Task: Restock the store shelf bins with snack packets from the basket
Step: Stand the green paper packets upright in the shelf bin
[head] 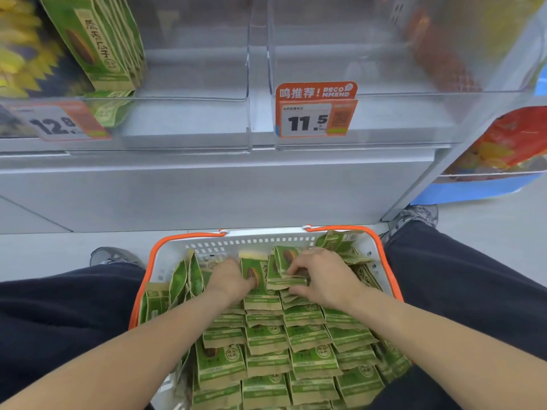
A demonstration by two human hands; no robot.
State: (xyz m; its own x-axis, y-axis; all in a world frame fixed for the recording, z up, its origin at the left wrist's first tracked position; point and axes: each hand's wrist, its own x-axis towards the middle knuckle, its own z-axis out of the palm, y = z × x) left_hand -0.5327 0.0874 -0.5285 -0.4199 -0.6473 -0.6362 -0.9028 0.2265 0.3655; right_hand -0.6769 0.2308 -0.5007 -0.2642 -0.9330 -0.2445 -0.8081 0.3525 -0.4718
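Snack packets (pixel 263 294), green and kraft-brown pouches, fill the basket (pixel 154 255) that sits on the floor between the person's knees, and both hands are down among them at the basket's far end. The left hand (pixel 229 279) has its fingers curled down behind an upright packet near the middle of the basket; whether it has a firm hold cannot be told, since the fingertips are buried. The right hand (pixel 321 279), just right of it, pinches a small sheaf of packets (pixel 285 269) between thumb and fingers, their tops tilted toward the shelf.

By the look of them, the packets are light, flat and somewhat stiff along the sealed edges, with soft, crinkly faces that slide easily over one another. A stack would likely fan out or slip if held loosely, so the safest hold seems to be across the flat faces, squeezing several together near the middle or lower seam. They do not look fragile, though hard squeezing could crush the contents.

Nearer the person, the basket holds overlapping rows lying flat; along its left wall, several stand on edge. Above and beyond the basket are the clear shelf bins: the left bin (pixel 189 84) has matching packets (pixel 97 42) standing at its left side, with room to their right. The right bin (pixel 384 93) carries a price tag (pixel 315 112).
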